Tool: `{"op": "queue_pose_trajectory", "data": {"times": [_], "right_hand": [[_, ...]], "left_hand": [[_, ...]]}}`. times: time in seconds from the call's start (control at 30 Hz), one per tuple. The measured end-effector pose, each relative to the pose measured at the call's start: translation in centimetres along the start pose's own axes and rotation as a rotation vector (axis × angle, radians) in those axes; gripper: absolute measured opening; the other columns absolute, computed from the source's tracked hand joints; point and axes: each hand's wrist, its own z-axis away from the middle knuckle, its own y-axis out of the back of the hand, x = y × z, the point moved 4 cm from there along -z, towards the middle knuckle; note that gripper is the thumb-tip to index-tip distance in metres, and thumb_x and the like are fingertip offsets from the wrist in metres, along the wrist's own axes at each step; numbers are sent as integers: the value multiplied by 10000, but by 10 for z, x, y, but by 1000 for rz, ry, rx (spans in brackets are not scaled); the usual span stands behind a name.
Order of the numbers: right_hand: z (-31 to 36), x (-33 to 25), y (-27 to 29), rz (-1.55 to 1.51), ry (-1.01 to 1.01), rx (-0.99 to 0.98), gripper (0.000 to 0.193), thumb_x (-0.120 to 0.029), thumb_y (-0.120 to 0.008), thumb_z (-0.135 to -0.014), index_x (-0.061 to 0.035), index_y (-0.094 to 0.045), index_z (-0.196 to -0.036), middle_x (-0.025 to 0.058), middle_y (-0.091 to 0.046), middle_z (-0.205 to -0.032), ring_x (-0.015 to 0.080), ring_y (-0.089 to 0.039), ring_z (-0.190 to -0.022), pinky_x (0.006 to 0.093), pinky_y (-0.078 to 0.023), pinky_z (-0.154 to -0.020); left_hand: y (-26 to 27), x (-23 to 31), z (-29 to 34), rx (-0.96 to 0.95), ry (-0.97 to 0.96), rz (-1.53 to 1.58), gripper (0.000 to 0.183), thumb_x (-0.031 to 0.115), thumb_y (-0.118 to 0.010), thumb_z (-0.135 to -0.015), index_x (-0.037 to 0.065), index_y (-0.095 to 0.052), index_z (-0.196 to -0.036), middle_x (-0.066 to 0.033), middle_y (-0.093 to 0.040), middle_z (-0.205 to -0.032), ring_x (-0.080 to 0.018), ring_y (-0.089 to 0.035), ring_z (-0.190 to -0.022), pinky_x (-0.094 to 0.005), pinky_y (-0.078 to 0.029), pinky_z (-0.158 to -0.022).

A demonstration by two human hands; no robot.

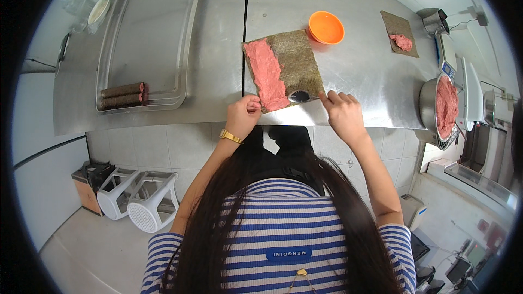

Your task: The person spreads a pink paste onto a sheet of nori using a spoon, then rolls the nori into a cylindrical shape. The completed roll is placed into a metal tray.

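Gripping the spoon [298, 97] by its handle, the right hand [344, 115] is at the near right corner of the seaweed sheet [303, 68], fingers folded around that handle! The spoon's dark bowl sits over the sheet's near edge, just right of the pink paste [265, 73], which runs in a broad strip down the left side. And over to the left hand [244, 113]: thumb and fingertips drawn close together at the near left corner, though I can't tell whether they pinch the sheet.

The sheet lies flat on the steel table [215, 76], its far right corner by an orange bowl [327, 41]. Away left, two dark rolls [123, 96] lie side by side in a metal tray [150, 32]. Far right, a second sheet [393, 22] carries a pink lump [402, 42], with a steel bowl [429, 103] of pink paste nearer the person!
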Motion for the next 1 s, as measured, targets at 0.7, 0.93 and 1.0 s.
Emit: {"op": "queue_pose_trajectory", "data": {"times": [0.7, 0.93, 1.0], "right_hand": [[-33, -10, -19, -72, 188, 114, 274, -133, -585, -763, -55, -679, -1009, 12, -593, -795, 165, -592, -744, 310, -483, -656], [-71, 7, -29, -106, 242, 177, 312, -134, -574, -761, -96, -681, -1052, -7, -591, -805, 160, -573, -730, 308, -455, -631], [-82, 11, -31, -120, 236, 191, 309, -132, -571, -764, -106, -685, -1049, -6, -596, -805, 167, -578, -730, 311, -458, -629]], "left_hand": [[0, 1, 0, -13, 56, 22, 250, -3, -663, -759, -8, -643, -1009, -80, -696, -866, -130, -673, -798, -259, -541, -745], [-1, 2, 0, -5, 63, 7, 239, -17, -661, -745, -10, -643, -983, -99, -699, -848, -157, -686, -772, -273, -556, -720], [-1, 1, 0, -31, 95, 11, 262, -4, -665, -757, 0, -642, -1018, -78, -695, -885, -128, -670, -796, -258, -544, -738]]}}
